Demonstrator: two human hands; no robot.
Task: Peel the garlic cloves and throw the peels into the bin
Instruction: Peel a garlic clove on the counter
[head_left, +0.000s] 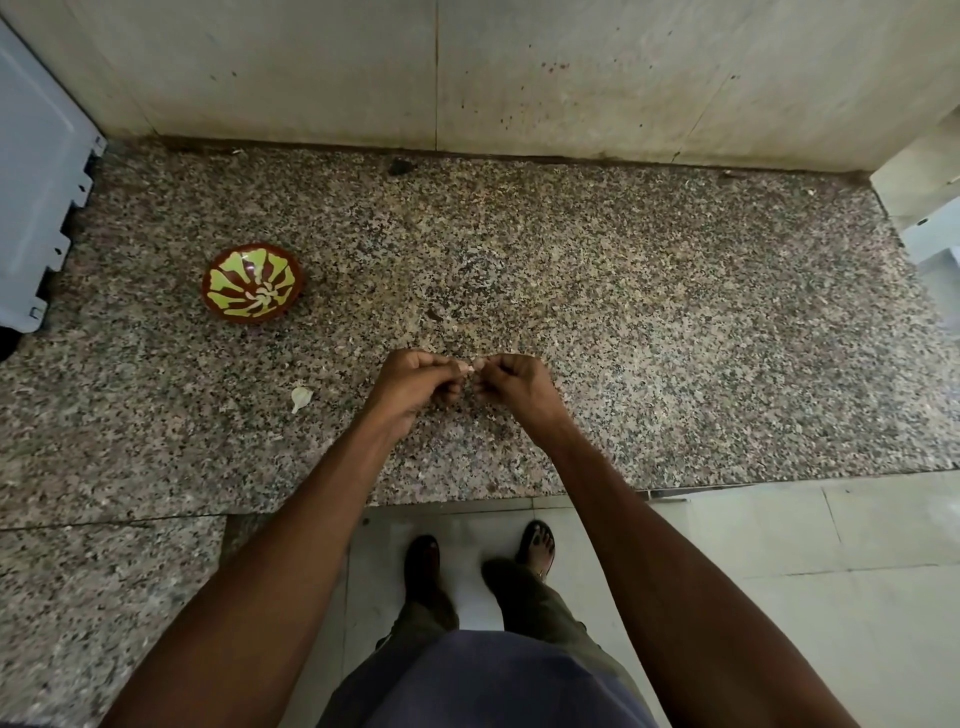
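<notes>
Speckled granite counter (623, 322): both hands meet over its near middle.
Left hand (415, 384) and right hand (511, 387) pinch one small pale garlic clove (470, 369) between fingertips (axis unclear); another unpeeled whitish clove (301, 397) lies left, nearer the left hand.

A speckled granite counter (675, 322) lay under the hands, a stained pale wall (519, 73) beyond them, glossy floor tiles (831, 561) below.

A patterned bowl (252, 283) sits on the speckled counter (675, 338).
</notes>
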